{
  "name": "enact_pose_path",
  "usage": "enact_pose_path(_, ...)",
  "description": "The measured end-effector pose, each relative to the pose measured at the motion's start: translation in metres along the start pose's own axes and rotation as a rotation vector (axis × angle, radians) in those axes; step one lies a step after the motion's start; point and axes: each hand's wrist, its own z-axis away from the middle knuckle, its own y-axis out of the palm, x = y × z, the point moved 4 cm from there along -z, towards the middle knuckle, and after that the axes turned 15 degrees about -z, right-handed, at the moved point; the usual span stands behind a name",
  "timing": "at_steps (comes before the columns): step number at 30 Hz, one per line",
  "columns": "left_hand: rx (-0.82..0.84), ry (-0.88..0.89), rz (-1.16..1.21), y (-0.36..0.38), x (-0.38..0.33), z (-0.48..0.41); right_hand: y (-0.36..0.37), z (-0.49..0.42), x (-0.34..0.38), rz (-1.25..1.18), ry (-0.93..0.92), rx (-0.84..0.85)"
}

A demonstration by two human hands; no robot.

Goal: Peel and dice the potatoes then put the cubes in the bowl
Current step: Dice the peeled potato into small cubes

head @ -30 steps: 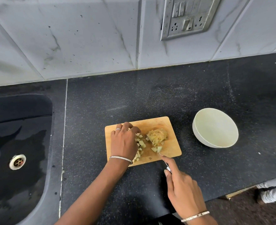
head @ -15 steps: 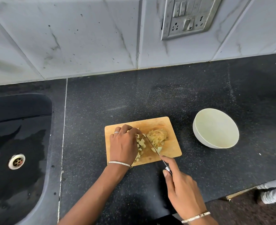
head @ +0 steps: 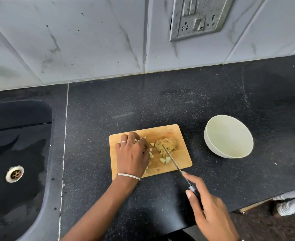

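You can read nothing here: no words, brands or numbers show in your view. Any marking on the switch plate [head: 198,18] on the tiled wall [head: 73,40] is too small for you to make out.

1. A black sink [head: 18,136] is sitting at the left end of the speckled desk [head: 160,101], its metal drain [head: 14,173] showing.
2. A grey switch plate [head: 197,18] carrying 2 sockets is hanging on the white tiled wall [head: 73,40].
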Motion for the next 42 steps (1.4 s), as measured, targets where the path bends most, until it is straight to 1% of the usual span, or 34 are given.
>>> enact_pose_path(3,-0.032,0.107,-0.004,-0.002,-0.016,0.01,-0.003,0.002,-0.002,-0.031,0.009,-0.068)
enact_pose_path(6,0.02,0.213,-0.012,0.006,-0.029,0.02,0.0,0.002,0.002,-0.067,0.008,-0.108)
enact_pose_path(10,0.041,0.158,-0.012,0.013,-0.033,0.019,0.004,0.002,0.004,-0.099,0.003,-0.121)
enact_pose_path(16,0.004,0.103,-0.075,0.01,-0.029,0.016,0.009,0.004,0.005,-0.106,0.019,-0.062)
enact_pose_path(21,0.01,0.078,-0.026,0.009,-0.017,0.019,0.013,0.003,0.007,-0.1,0.025,-0.004)
enact_pose_path(23,0.021,0.088,-0.024,0.008,-0.016,0.021,0.016,0.002,0.004,-0.075,0.023,0.01)
enact_pose_path(27,0.097,0.057,0.002,0.011,-0.015,0.024,0.022,0.0,0.0,-0.002,0.027,0.043)
enact_pose_path(31,0.12,0.044,0.032,0.011,-0.015,0.023,0.027,-0.001,0.0,0.015,0.031,0.073)
enact_pose_path(35,0.129,0.048,0.039,0.01,-0.015,0.021,0.032,-0.005,-0.002,0.013,0.01,0.044)
enact_pose_path(39,0.159,0.055,0.02,0.01,-0.016,0.019,0.043,-0.011,-0.007,0.104,0.068,0.036)
enact_pose_path(42,0.129,0.058,0.019,0.009,-0.016,0.02,0.048,-0.014,-0.006,0.166,0.088,0.066)
